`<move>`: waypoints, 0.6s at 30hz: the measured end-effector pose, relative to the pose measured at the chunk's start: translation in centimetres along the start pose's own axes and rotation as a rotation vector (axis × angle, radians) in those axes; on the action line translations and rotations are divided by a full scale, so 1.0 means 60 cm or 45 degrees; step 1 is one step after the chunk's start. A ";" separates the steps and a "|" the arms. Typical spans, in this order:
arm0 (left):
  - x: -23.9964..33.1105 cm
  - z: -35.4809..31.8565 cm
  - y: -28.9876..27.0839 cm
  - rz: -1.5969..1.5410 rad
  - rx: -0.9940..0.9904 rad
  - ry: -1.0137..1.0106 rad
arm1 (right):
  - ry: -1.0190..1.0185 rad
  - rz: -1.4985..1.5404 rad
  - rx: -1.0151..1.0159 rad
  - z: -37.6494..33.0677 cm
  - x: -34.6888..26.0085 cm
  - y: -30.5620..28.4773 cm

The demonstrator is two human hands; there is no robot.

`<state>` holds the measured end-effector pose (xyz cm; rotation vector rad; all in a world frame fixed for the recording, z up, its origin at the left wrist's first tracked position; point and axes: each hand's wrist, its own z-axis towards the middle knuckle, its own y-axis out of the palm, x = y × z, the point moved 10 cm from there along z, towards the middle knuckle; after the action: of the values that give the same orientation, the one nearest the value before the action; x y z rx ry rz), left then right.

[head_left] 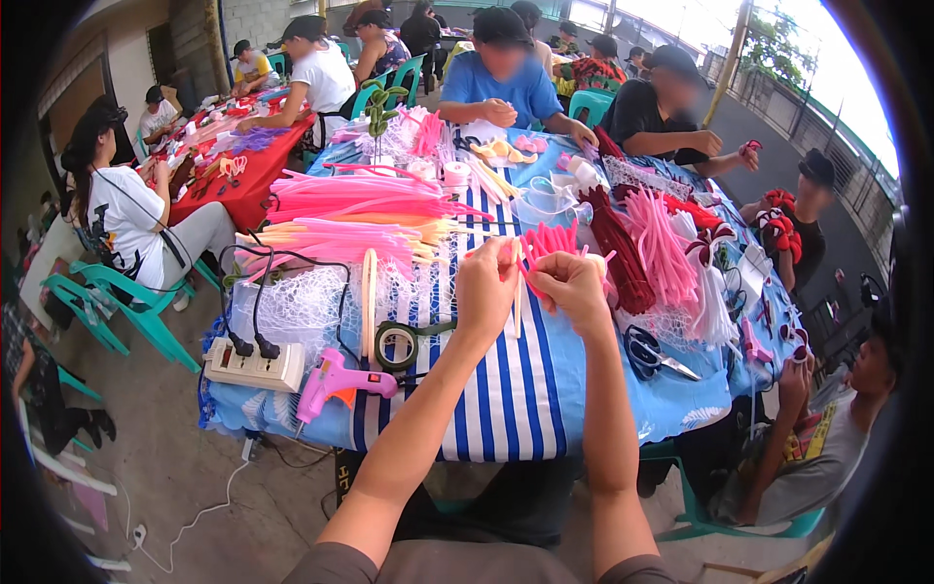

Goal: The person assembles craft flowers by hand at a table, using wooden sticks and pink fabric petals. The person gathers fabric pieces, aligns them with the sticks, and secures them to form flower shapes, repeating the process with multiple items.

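Both hands are up over the middle of the table (506, 409). The left hand (484, 282) and the right hand (572, 284) each pinch the pink stems (547, 239), held together between them. A loose pinch could let a stem slip down by the glue gun (336, 382) at the near edge.

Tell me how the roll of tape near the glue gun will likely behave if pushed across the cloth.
The roll of tape lies flat on the striped tablecloth, so it would probably slide rather than roll. Its open ring shape suggests it is light. The pink glue gun lies close by, so a push that way may bump it.
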<state>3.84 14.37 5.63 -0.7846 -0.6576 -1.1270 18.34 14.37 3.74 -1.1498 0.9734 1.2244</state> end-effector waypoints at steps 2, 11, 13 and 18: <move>0.007 -0.002 0.004 0.033 -0.018 0.030 | -0.012 0.008 0.018 0.001 -0.001 0.000; 0.023 -0.010 0.034 -0.199 -0.205 0.008 | -0.205 0.347 0.298 -0.004 -0.024 -0.035; 0.026 -0.011 0.039 -0.257 -0.278 0.013 | -0.277 0.338 0.262 0.001 -0.022 -0.045; 0.058 -0.012 0.026 -0.088 -0.215 0.206 | -0.331 0.418 0.271 0.000 -0.032 -0.051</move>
<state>6.40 12.31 7.65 -0.8085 -0.4611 -1.3064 21.14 14.06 5.97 -0.6607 1.0899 1.4497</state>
